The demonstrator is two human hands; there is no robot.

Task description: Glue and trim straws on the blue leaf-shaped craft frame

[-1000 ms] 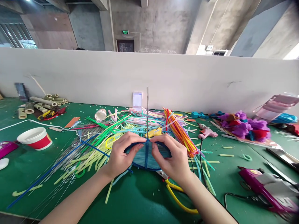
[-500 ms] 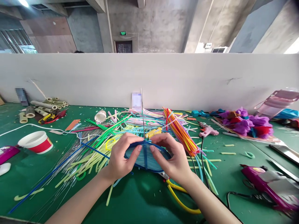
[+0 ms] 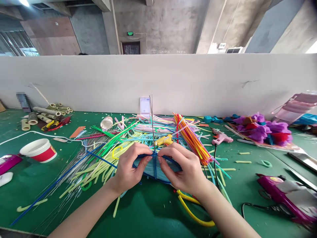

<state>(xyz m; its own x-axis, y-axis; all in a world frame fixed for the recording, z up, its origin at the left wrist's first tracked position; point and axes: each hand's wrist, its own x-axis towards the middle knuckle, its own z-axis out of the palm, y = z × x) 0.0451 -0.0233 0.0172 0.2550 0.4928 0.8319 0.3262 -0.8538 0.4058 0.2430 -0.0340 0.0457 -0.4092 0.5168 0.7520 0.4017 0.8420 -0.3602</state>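
Between my two hands is a blue oval piece (image 3: 162,172) with a dark blue rim and a band down its middle, its face pale blue and fibrous like pipe cleaners. Thin wires (image 3: 152,124) stand upright from its top edge. My left hand (image 3: 131,167) pinches the left part of the rim between thumb and fingers. On the other side my right hand (image 3: 182,163) pinches close to where the wires meet the band. Just beyond my fingertips lies a yellow glue gun (image 3: 163,140). Yellow-handled pliers (image 3: 195,213) rest below my right wrist, their jaws hidden.
Green and yellow pipe cleaners (image 3: 106,158) spread over the green table (image 3: 148,215), with an orange bundle (image 3: 192,140) to the right. A pink glue gun (image 3: 222,137), a purple power strip (image 3: 287,195), a paper cup (image 3: 39,150) and purple flowers (image 3: 264,129) lie around.
My right fingers have moved in to the base of the wires and pinch there. The blue oval piece has tilted slightly, and the upright wires now look spread apart.
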